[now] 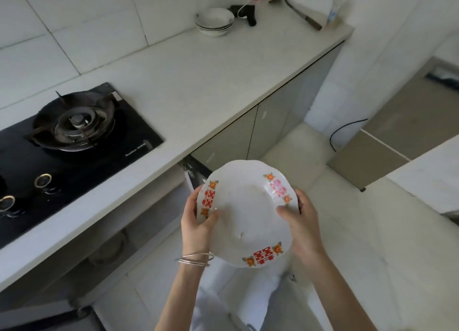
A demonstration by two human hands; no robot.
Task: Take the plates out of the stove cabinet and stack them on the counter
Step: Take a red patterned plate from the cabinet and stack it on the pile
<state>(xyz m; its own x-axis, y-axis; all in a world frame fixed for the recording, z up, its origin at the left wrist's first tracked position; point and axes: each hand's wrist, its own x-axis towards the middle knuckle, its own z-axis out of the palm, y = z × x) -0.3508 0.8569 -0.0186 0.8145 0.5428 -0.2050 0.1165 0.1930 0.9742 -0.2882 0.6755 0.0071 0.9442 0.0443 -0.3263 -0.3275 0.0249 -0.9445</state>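
A white plate [248,214] with red symbols and orange flowers on its scalloped rim is held in the air in front of the counter edge. My left hand [197,222] grips its left rim, thumb on top. My right hand [299,221] grips its right rim. Below the black gas stove [74,141] the stove cabinet [119,236] stands open, and pale round dishes show dimly on its shelf. The white counter [203,82] stretches to the right of the stove.
A stack of white bowls [214,22] sits at the counter's far end, near a black tool [246,13], a knife [298,11] and bottles. Closed grey cabinet doors [273,122] run under the counter. Tiled floor lies to the right, with a black cable.
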